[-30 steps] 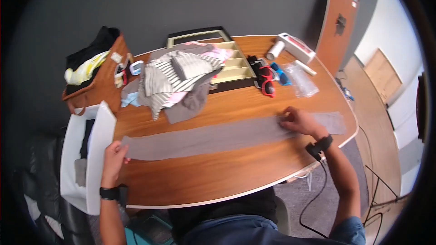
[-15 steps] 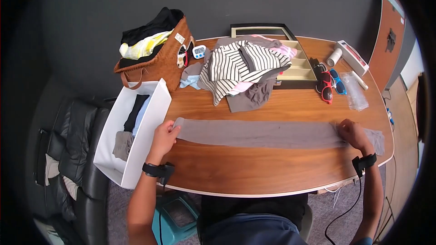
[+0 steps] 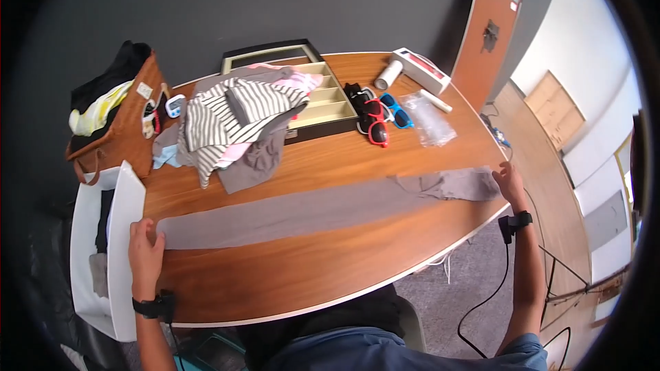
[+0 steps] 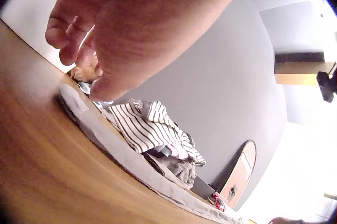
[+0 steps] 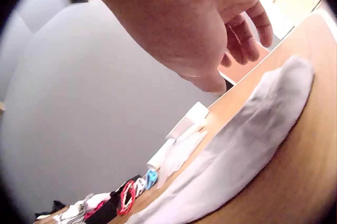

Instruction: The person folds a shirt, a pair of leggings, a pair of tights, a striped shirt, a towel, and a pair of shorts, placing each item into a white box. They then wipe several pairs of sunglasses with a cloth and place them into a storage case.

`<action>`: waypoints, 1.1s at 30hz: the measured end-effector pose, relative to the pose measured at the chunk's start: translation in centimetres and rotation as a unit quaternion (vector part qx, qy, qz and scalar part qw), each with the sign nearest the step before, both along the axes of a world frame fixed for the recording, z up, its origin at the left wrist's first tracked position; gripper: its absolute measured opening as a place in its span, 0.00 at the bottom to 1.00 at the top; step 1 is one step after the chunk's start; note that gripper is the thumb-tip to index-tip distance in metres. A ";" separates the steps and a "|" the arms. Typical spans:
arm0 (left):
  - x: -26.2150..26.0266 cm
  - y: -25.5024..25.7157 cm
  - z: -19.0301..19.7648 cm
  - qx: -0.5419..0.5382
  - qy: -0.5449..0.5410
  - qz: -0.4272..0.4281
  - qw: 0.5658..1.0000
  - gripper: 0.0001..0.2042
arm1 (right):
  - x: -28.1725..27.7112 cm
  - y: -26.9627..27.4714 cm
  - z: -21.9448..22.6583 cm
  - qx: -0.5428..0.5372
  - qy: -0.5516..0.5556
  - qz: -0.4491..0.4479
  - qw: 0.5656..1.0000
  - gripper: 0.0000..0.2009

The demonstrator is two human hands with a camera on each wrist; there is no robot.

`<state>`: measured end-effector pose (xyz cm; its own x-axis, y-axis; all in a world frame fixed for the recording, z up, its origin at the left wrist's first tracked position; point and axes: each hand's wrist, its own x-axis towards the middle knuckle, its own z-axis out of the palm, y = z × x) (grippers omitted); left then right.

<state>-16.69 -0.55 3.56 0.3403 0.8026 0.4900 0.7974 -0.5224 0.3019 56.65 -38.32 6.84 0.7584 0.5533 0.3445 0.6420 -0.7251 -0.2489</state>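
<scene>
- Nearest the person, the long grey stocking (image 3: pixel 302 209) lies flat across the wooden worktop (image 3: pixel 309 268), its long axis running left to right, one end at each hand.
- Left hand (image 3: pixel 144 251) sits at the left end, fingers fairly straight and resting on or right at the fabric edge. In the left wrist view the fingertips (image 4: pixel 66 40) hover just above the end, so it looks relaxed, not gripping.
- Right hand (image 3: pixel 510 182) is at the far right end by the worktop edge. That end is bunched and wrinkled. Fingers (image 5: pixel 247 29) curl loosely just above the cloth; can't tell if it's pinching anything.
- Both hands are about equally close, each to its own end.
- Further back: striped clothes pile (image 3: pixel 234 117), compartment tray (image 3: pixel 330 99), red sunglasses (image 3: pixel 375 127), wicker basket (image 3: pixel 117 130).
</scene>
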 end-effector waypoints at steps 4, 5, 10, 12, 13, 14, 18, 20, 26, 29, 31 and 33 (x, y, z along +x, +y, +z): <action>2.7 -1.3 1.7 -0.242 -0.029 0.027 0.970 0.07 | 2.3 -4.3 -1.8 -0.125 0.051 -0.125 0.983 0.27; 3.0 -1.1 1.4 -0.241 -0.029 0.023 0.970 0.07 | 2.1 -4.4 -1.6 -0.124 0.051 -0.128 0.983 0.27; 3.7 -1.0 0.6 -0.167 0.003 -0.061 0.984 0.06 | 1.9 -4.4 -2.2 -0.057 0.179 -0.073 0.980 0.21; 3.7 -1.2 0.8 -0.185 0.007 -0.056 0.981 0.05 | 2.0 -4.0 -2.1 0.034 0.293 -0.013 0.955 0.12; 3.7 -1.3 0.9 -0.205 0.008 -0.051 0.977 0.05 | 1.7 -3.6 -1.8 0.036 0.293 -0.011 0.955 0.12; 3.7 -1.4 0.8 -0.204 0.008 -0.049 0.978 0.05 | 1.5 -3.3 -1.4 0.142 0.355 -0.014 0.924 0.11; 3.8 -2.2 0.4 -0.205 -0.005 -0.068 0.977 0.04 | 1.8 -2.9 0.8 0.289 0.401 0.002 0.869 0.07; 4.7 -3.5 1.1 -0.188 -0.009 -0.092 0.978 0.04 | 2.7 -2.4 1.6 0.335 0.370 0.036 0.866 0.07; 8.0 -6.5 3.2 -0.276 -0.017 -0.147 0.950 0.06 | -1.8 2.8 8.2 0.338 0.232 0.201 0.890 0.07; 8.9 -6.8 3.6 -0.416 -0.156 -0.179 0.878 0.12 | -11.7 7.8 11.9 0.307 0.213 0.255 0.892 0.11; 10.3 -7.0 4.0 -0.564 -0.326 -0.264 0.711 0.18 | -19.3 10.6 13.3 0.271 0.181 0.349 0.878 0.13; 12.4 -7.9 4.6 -0.599 -0.384 -0.309 0.631 0.20 | -26.6 12.8 14.1 0.176 0.092 0.409 0.891 0.16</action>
<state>-4.29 -8.49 8.12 0.8016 0.5833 -0.1310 -0.0694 0.3085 0.9487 30.04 -25.52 20.93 0.2134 0.8289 0.5171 0.8441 0.1101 -0.5248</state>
